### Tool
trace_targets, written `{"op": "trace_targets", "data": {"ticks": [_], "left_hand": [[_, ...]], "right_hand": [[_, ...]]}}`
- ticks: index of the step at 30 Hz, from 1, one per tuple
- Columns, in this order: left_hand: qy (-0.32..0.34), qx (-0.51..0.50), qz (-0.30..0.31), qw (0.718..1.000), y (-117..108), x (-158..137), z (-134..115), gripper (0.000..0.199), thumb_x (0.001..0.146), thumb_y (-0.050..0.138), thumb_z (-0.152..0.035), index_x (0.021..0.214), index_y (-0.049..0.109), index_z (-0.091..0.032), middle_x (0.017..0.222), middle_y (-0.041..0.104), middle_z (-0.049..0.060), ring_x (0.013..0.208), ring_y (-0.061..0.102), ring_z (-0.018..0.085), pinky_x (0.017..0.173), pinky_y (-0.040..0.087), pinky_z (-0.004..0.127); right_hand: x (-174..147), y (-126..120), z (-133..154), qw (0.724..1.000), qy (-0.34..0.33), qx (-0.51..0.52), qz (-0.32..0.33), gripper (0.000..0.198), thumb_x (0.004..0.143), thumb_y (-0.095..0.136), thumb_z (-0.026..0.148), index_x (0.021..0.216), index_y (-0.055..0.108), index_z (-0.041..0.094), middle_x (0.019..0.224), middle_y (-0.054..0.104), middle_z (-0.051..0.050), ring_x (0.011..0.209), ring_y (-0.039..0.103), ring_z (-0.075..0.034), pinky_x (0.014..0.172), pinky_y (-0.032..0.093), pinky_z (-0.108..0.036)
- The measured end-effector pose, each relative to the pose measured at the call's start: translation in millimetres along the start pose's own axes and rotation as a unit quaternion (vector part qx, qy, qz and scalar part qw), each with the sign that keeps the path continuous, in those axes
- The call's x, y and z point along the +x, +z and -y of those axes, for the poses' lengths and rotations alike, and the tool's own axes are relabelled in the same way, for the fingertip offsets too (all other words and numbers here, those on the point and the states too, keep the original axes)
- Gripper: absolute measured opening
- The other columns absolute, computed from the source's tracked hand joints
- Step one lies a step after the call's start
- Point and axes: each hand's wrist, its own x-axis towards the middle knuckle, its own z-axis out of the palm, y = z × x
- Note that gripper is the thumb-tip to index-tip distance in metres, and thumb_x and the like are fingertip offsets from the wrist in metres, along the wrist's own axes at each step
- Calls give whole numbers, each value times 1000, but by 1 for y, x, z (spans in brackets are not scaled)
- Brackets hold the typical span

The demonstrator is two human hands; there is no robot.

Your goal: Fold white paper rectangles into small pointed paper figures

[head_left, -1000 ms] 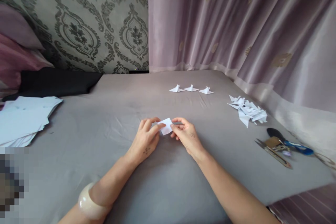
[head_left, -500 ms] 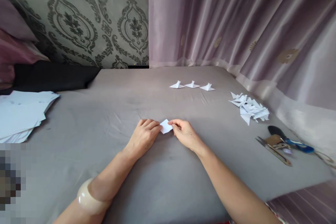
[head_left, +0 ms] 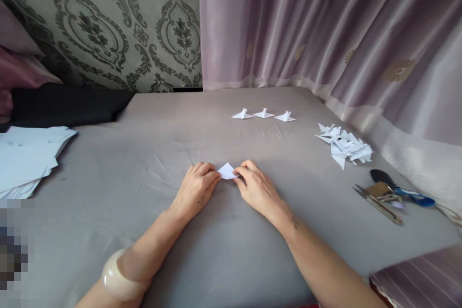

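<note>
A small folded piece of white paper [head_left: 227, 172] is held between my two hands, low over the grey-covered surface. Its left corner is pinched by the fingers of my left hand [head_left: 199, 184]. At the right corner, the thumb and forefinger of my right hand [head_left: 258, 187] close on it. The paper looks like a flat diamond with a point at the top. Farther back, three folded white paper birds [head_left: 263, 113] stand in a row.
More folded paper birds [head_left: 346, 144] lie heaped at the right. Near them are a slim cutter-like tool [head_left: 378, 205] and a blue-handled tool [head_left: 415, 196]. White paper sheets [head_left: 29, 156] are stacked at the left, beside black cloth [head_left: 68, 106]. Curtains [head_left: 260, 24] hang behind.
The paper between my hands now shows a flatter diamond shape. My right hand has shifted its grip at the right corner, its wrist turning slightly. The camera view has shifted a little.
</note>
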Motion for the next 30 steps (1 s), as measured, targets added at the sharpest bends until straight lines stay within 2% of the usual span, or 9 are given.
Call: {"op": "trace_targets", "data": {"ticks": [7, 12, 21, 30], "left_hand": [[-132, -102, -7, 986, -5, 3, -8, 23, 90, 54, -30, 84, 75, -21, 85, 65, 7, 79, 58, 21, 74, 48, 34], [-183, -125, 4, 975, -11, 8, -12, 21, 86, 57, -32, 82, 75, -21, 83, 67, 7, 78, 62, 21, 72, 49, 33], [-212, -130, 5, 969, -9, 11, -13, 18, 84, 58, -30, 78, 73, -20, 80, 66, 6, 77, 62, 22, 70, 48, 32], [-214, -165, 38, 962, -15, 11, -7, 18, 85, 59, -32, 81, 73, -22, 84, 65, 5, 75, 62, 20, 70, 48, 30]], "right_hand": [[0, -5, 4, 1000, 17, 22, 13, 16, 92, 49, 22, 98, 63, 24, 106, 59, -5, 84, 60, -17, 71, 43, -30], [5, 0, -1, 998, 38, 58, -1, 16, 93, 50, 26, 92, 65, 25, 99, 59, -4, 78, 59, -15, 72, 43, -29], [7, 9, 0, 996, 70, 48, -40, 22, 93, 50, 35, 80, 64, 24, 85, 59, -2, 65, 54, -13, 63, 38, -28], [4, 6, 2, 996, 69, 51, -36, 25, 92, 51, 33, 74, 65, 24, 86, 62, -1, 65, 56, -13, 62, 37, -28]]}}
